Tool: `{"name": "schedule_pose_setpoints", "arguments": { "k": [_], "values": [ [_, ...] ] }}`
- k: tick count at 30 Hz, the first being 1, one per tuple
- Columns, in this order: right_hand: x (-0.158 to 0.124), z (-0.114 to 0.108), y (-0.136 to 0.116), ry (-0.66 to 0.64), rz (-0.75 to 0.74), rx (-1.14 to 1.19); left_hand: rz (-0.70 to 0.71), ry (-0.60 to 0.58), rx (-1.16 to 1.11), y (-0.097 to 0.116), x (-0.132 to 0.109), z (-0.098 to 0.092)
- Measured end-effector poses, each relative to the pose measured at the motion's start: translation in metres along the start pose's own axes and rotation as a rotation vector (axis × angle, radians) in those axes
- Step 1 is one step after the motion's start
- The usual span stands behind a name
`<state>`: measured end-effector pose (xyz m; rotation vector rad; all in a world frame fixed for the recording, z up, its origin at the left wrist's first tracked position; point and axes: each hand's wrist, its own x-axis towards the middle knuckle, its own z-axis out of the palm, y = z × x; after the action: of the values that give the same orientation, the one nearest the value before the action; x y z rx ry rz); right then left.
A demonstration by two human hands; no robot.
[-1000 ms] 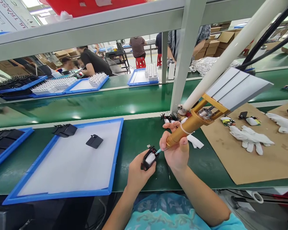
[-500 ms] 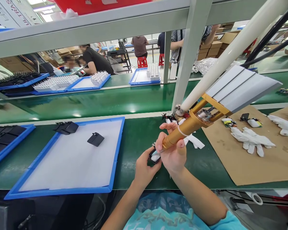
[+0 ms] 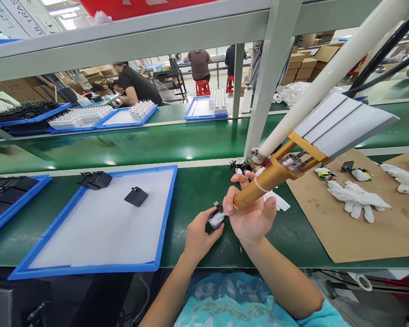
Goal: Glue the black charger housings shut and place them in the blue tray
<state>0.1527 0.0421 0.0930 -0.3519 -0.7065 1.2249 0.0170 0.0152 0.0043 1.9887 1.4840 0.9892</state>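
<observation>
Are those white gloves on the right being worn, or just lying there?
Lying unworn: the white gloves rest flat on the brown cardboard sheet; the left hand and right hand at work are bare.

The right hand hides the tip of the gold tool.

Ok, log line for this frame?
left hand: holds part | right hand: holds gold tool, tip at part | nearby: blue tray, gloves on cardboard
</observation>
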Motion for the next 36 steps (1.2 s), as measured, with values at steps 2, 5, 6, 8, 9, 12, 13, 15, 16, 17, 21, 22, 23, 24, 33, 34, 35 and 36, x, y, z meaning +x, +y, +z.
{"name": "schedule_pose_setpoints", "arguments": {
  "k": [2,5,6,8,9,12,13,15,16,17,21,22,23,24,33,34,35,36],
  "values": [
    [0.001,-0.004,-0.001,0.013,-0.009,-0.006,-0.022,-0.043,0.044,-0.011,-0.003,-0.006],
    [0.003,-0.01,-0.003,0.03,-0.023,-0.035,-0.065,-0.108,0.032,-0.023,-0.005,-0.017],
    [0.004,-0.012,-0.004,0.035,-0.027,-0.045,-0.084,-0.126,0.002,-0.024,-0.004,-0.02],
    [0.006,-0.014,-0.005,0.042,-0.037,-0.051,-0.141,-0.145,-0.095,-0.025,0.001,-0.024],
    [0.006,-0.015,-0.005,0.044,-0.042,-0.05,-0.18,-0.152,-0.151,-0.023,0.005,-0.025],
    [0.006,-0.018,-0.006,0.044,-0.055,-0.048,-0.265,-0.154,-0.264,-0.016,0.018,-0.023],
    [0.006,-0.019,-0.007,0.043,-0.057,-0.048,-0.257,-0.158,-0.266,-0.013,0.021,-0.021],
    [0.006,-0.021,-0.008,0.039,-0.058,-0.051,-0.18,-0.174,-0.216,-0.009,0.023,-0.019],
    [0.006,-0.022,-0.008,0.037,-0.058,-0.054,-0.126,-0.178,-0.172,-0.008,0.023,-0.018],
    [0.007,-0.023,-0.009,0.035,-0.057,-0.058,-0.074,-0.174,-0.122,-0.007,0.021,-0.018],
    [0.007,-0.027,-0.011,0.039,-0.062,-0.074,0.079,-0.108,0.041,-0.009,0.012,-0.015],
    [0.007,-0.027,-0.011,0.042,-0.065,-0.076,0.109,-0.101,0.055,-0.009,0.012,-0.014],
    [0.007,-0.028,-0.011,0.045,-0.067,-0.08,0.132,-0.1,0.059,-0.009,0.011,-0.012],
    [0.007,-0.028,-0.011,0.047,-0.067,-0.084,0.141,-0.099,0.058,-0.01,0.012,-0.011],
    [0.008,-0.032,-0.011,0.047,-0.06,-0.079,-0.045,-0.044,-0.004,-0.007,0.012,-0.001],
    [0.008,-0.033,-0.012,0.048,-0.061,-0.081,-0.028,-0.042,-0.001,-0.007,0.012,0.001],
    [0.008,-0.033,-0.012,0.051,-0.062,-0.087,-0.002,-0.046,0.013,-0.006,0.011,0.003],
    [0.008,-0.033,-0.012,0.055,-0.063,-0.095,0.03,-0.058,0.043,-0.006,0.011,0.004]
  ]
}}
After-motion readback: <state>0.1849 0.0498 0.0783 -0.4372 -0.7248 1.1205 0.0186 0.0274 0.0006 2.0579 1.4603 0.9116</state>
